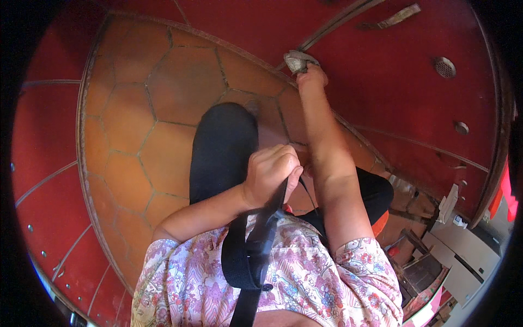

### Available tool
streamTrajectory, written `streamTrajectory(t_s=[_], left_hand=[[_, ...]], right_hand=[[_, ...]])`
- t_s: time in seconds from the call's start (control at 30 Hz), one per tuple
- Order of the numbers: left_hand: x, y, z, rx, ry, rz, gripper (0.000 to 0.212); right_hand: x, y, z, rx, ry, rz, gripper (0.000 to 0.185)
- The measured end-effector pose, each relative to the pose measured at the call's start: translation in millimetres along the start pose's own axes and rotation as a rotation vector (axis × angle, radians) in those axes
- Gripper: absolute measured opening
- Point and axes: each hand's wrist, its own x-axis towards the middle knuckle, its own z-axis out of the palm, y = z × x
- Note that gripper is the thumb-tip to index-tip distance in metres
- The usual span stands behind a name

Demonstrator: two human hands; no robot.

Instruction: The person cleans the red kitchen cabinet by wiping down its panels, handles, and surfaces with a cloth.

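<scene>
My right hand (313,76) reaches forward with a bunched grey-white cloth (300,60) in its fingers. The cloth touches the lower part of a red cabinet front (367,77), close to a pale vertical seam between two panels. My left hand (273,171) is closed in a fist in front of my chest. A black strap (281,194) with a plastic buckle runs up into that fist, and a thin black cord (307,189) hangs just beside it. What lies inside the fist is hidden.
Red panels (49,122) curve around the hexagonal terracotta floor tiles (184,73). A metal handle (399,16) and round vents (444,67) mark the right-hand doors. My bent knee (224,151) is over the tiles. Pale furniture (461,253) and a dark wooden piece (423,274) stand at lower right.
</scene>
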Motion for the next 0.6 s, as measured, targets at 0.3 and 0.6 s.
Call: streamTrajectory(t_s=[0.3, 0.6], left_hand=[[6, -4, -14, 0.244, -0.086, -0.347, 0.009], [2, -13, -19, 0.245, -0.025, -0.532, 0.013]], right_hand=[[-10, 71, 13, -0.125, -0.145, 0.104, 0.038], [-10, 95, 30, -0.117, -0.2, 0.192, 0.034]])
